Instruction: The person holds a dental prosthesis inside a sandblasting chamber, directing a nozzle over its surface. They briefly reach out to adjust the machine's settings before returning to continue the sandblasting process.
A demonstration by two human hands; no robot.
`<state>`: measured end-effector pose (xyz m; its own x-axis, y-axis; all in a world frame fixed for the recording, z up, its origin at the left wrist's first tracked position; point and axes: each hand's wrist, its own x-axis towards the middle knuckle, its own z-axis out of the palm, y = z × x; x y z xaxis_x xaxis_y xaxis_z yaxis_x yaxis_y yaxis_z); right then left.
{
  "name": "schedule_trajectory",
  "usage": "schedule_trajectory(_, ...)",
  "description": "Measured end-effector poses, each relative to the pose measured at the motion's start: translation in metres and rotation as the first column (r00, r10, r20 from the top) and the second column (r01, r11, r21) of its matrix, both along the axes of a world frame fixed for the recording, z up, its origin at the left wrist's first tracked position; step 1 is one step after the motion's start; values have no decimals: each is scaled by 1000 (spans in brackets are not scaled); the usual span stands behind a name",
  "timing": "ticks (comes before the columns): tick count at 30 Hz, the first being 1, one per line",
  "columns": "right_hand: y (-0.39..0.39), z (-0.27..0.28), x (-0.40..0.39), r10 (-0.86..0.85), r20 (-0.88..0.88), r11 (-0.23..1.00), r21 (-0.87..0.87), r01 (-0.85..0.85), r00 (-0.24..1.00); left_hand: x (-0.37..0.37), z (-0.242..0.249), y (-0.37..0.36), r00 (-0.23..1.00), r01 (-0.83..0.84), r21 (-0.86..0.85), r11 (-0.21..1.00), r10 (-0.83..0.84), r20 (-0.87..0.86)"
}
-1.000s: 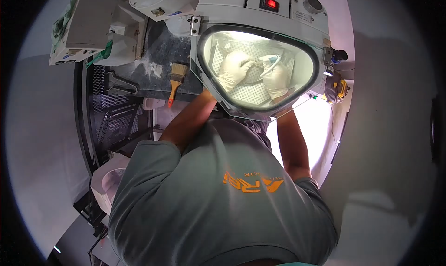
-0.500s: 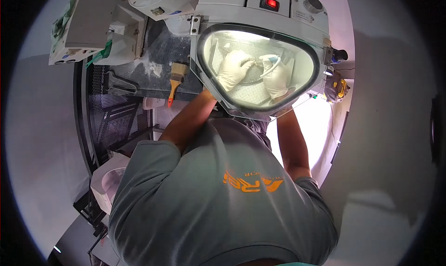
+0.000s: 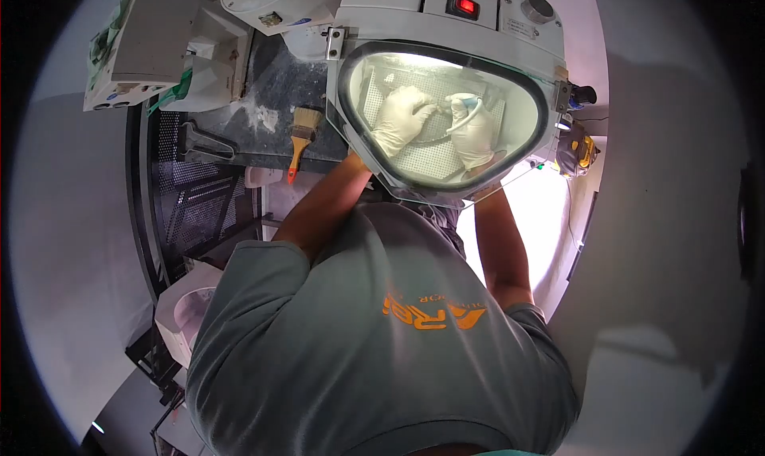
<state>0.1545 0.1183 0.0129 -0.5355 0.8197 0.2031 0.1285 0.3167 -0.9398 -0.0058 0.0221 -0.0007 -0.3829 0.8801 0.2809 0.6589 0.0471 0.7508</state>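
Both hands are in white gloves inside a lit sandblasting cabinet (image 3: 446, 186), seen through its window. My left hand (image 3: 401, 119) is closed, fingertips pinched toward the right hand; whatever they hold is too small to make out. My right hand (image 3: 473, 134) is wrapped round a blasting handpiece (image 3: 470, 104) with a bluish part, and a pale hose (image 3: 462, 123) loops over its fingers. The fingertips of the two hands nearly meet. Beneath them lies a perforated white floor plate (image 3: 430, 163), with a dark hose (image 3: 434, 142) curving across it.
A paintbrush (image 3: 302, 137) lies on the dark, dusty bench (image 3: 263, 81) left of the cabinet. White machines (image 3: 143, 49) stand farther left. A red lit switch (image 3: 462, 7) sits on top of the cabinet. Something yellow and black (image 3: 582, 151) is at its right side.
The fingers of both hands have shifted very slightly at the meeting point. Hands, hose and cabinet otherwise keep their places.
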Motion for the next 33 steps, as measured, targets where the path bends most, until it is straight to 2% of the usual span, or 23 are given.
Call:
schedule_trajectory(2,1,-3,1,-5,-4,999,-50,4,1000,0,-1,0,1000,5,-3,1000,-5,14)
schedule_trajectory(3,1,-9,-1,-18,-27,999,-34,17,999,0,0,0,1000,6,2,1000,-6,-2)
schedule_trajectory(7,5,-16,5,-4,61,999,54,1,998,0,0,0,1000,3,3,1000,-3,-24)
schedule_trajectory(10,1,-10,5,-10,-31,999,-32,9,999,0,2,1,1000,3,3,1000,-3,-16)
schedule_trajectory(14,2,-14,6,-38,-19,999,31,38,999,2,1,0,1000,-2,41,999,2,-6)
schedule_trajectory(18,2,-7,6,-40,8,998,40,40,999,0,3,0,999,-2,-25,1000,1,-32)
schedule_trajectory(19,2,-6,6,-47,27,998,54,45,999,2,-2,0,999,1,52,999,-3,41)
schedule_trajectory(22,3,-11,3,-21,-41,999,47,23,999,1,-1,0,1000,5,22,1000,-5,13)
schedule_trajectory(24,2,-7,3,-35,-25,999,41,36,999,1,7,-1,1000,-1,-15,1000,1,-9)
schedule_trajectory(26,1,-6,2,-39,-13,999,22,39,999,0,-3,1,1000,3,20,1000,-3,-16)
schedule_trajectory(29,3,-18,0,-38,-22,999,-14,38,999,0,5,3,999,-4,-43,999,2,-48)
schedule_trajectory(30,3,-15,-1,-44,-1,999,-7,44,999,1,6,4,999,-9,-67,998,6,-47)
schedule_trajectory(32,3,-9,-1,-58,44,998,8,58,997,3,-7,7,998,-26,-2,1000,26,-65)
schedule_trajectory(33,1,7,0,-61,144,998,-25,65,988,4,-4,7,999,-36,-35,999,34,-40)
